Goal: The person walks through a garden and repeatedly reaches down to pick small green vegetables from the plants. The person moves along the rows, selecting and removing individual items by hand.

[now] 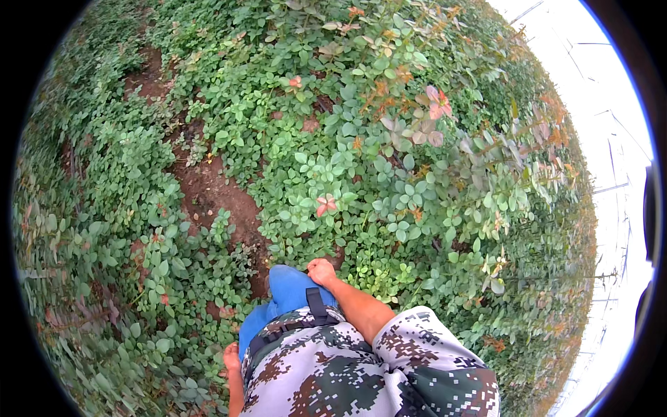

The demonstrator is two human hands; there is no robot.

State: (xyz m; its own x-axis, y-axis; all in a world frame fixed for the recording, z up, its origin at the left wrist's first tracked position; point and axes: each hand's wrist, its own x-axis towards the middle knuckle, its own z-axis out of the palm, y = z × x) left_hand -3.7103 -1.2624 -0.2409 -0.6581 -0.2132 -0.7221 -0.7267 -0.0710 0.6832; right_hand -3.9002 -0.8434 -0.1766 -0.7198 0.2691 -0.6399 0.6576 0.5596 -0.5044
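Observation:
My right hand [321, 271] hangs beside my blue-trousered thigh [288, 284], its fingers curled in with nothing visible in them. Green leaves of what look like rose bushes [323, 172] grow just ahead of it. On the other side, my left hand [231, 357] is low by my hip, close to the leaves on that side. Its fingers look bent, but the view is too small to tell whether it holds anything. A camouflage shirt [323, 365] and a dark strap [316, 305] cover my waist.
A narrow path of reddish-brown soil [219, 195] runs forward between dense rows of bushes. Taller stems with reddish young leaves [435, 109] lean in from the right. Beyond them is a bright white background [617, 156] crossed by thin wires or bars.

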